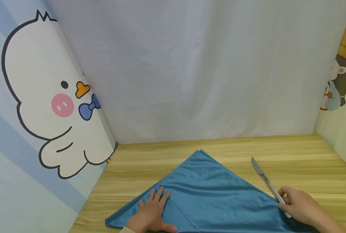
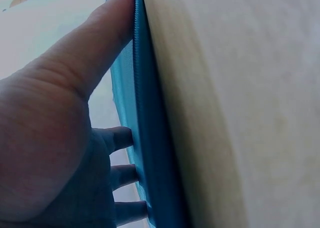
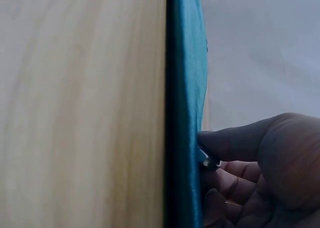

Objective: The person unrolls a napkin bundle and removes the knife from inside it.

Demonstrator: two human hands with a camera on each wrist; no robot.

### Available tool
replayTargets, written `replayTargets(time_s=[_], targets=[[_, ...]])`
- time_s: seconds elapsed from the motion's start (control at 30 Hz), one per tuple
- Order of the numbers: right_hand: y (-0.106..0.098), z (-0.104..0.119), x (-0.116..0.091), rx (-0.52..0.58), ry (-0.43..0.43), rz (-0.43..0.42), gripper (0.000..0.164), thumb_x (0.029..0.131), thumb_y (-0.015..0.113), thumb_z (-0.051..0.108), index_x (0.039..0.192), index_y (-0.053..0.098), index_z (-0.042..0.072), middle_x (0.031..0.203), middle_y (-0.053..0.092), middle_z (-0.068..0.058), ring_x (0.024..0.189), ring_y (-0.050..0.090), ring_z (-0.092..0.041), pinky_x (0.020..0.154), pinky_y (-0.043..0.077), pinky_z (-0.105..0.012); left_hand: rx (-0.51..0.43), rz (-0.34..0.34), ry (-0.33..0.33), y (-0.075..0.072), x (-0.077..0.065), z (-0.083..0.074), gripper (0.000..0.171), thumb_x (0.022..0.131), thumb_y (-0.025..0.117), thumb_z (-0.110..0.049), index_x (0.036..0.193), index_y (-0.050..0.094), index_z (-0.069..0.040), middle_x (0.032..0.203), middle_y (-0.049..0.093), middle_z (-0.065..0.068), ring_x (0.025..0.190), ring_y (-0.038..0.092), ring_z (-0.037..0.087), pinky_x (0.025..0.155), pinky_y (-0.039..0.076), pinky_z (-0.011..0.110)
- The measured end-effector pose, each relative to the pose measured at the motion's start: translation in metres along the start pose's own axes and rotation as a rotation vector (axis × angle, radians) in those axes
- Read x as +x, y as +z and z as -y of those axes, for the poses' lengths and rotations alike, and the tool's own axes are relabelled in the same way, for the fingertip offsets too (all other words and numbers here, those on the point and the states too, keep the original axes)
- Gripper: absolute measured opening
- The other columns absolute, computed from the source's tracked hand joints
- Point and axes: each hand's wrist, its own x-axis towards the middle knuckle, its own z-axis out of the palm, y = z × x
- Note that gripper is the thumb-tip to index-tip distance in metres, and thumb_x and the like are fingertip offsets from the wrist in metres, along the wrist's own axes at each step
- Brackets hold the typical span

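A blue satiny cloth point(image 1: 210, 191), folded into a triangle, lies on the table with its peak pointing away from me. My left hand point(image 1: 152, 210) rests on its left part, fingers spread and straight; in the left wrist view the fingertips press on the cloth point(image 2: 150, 138). At the cloth's right edge, my right hand point(image 1: 301, 205) pinches the handle of a silver table knife point(image 1: 260, 171). The blade points away and slightly left, beyond the cloth. From the right wrist view, only a shiny bit of the knife point(image 3: 207, 161) shows between thumb and fingers.
The wood-grain table point(image 1: 307, 161) ends at a pale grey curtain point(image 1: 205, 81) behind. On the left stands a panel with a cartoon bird point(image 1: 42, 81); on the right, a pale panel bears a cartoon figure point(image 1: 340, 77).
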Motion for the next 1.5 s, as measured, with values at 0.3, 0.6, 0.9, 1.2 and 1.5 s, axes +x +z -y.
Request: replayTargets(time_s=[0.3, 0.6, 0.9, 1.2, 1.5], targets=[[-0.005, -0.004, -0.004, 0.089, -0.029, -0.043, 0.039, 0.088, 0.07, 0.016, 0.12, 0.061, -0.004, 0.075, 0.066, 0.004, 0.066, 0.056, -0.012, 0.059, 0.043, -0.029, -0.008, -0.002, 0.005, 0.0, -0.002, 0.001, 0.118, 0.059, 0.063, -0.085, 0.154, 0.026, -0.025, 0.159, 0.016, 0.009, 0.143, 0.015, 0.042, 0.09, 0.022, 0.081], [-0.015, -0.014, -0.002, 0.164, -0.011, -0.111, 0.052, 0.095, 0.062, 0.026, 0.131, 0.052, -0.011, 0.079, 0.065, 0.0, 0.059, 0.049, -0.011, 0.049, 0.041, -0.027, -0.005, -0.005, 0.001, 0.001, -0.001, 0.001, 0.12, 0.056, 0.061, -0.087, 0.154, 0.026, -0.026, 0.159, 0.017, 0.008, 0.143, 0.015, 0.041, 0.09, 0.022, 0.08], [-0.023, -0.028, 0.009, 0.183, 0.031, -0.151, 0.061, 0.097, 0.058, 0.037, 0.135, 0.049, -0.01, 0.081, 0.065, -0.002, 0.054, 0.043, -0.013, 0.045, 0.038, -0.026, 0.0, -0.003, 0.0, 0.0, -0.001, 0.0, 0.12, 0.057, 0.062, -0.086, 0.153, 0.026, -0.025, 0.159, 0.017, 0.009, 0.143, 0.015, 0.042, 0.09, 0.022, 0.08], [-0.018, -0.033, 0.016, 0.105, 0.021, -0.172, 0.059, 0.095, 0.061, 0.036, 0.134, 0.051, -0.008, 0.072, 0.064, 0.002, 0.057, 0.047, -0.013, 0.049, 0.037, -0.027, 0.007, 0.0, 0.002, 0.0, -0.002, -0.001, 0.119, 0.058, 0.062, -0.086, 0.153, 0.026, -0.024, 0.159, 0.017, 0.01, 0.143, 0.015, 0.042, 0.09, 0.023, 0.08], [-0.019, -0.026, 0.018, -0.019, -0.01, -0.172, 0.057, 0.092, 0.065, 0.029, 0.132, 0.052, -0.009, 0.075, 0.067, 0.0, 0.06, 0.05, -0.015, 0.051, 0.038, -0.031, 0.015, -0.002, 0.003, 0.0, -0.002, -0.001, 0.12, 0.058, 0.063, -0.085, 0.154, 0.026, -0.024, 0.159, 0.016, 0.009, 0.143, 0.015, 0.042, 0.091, 0.023, 0.08]])
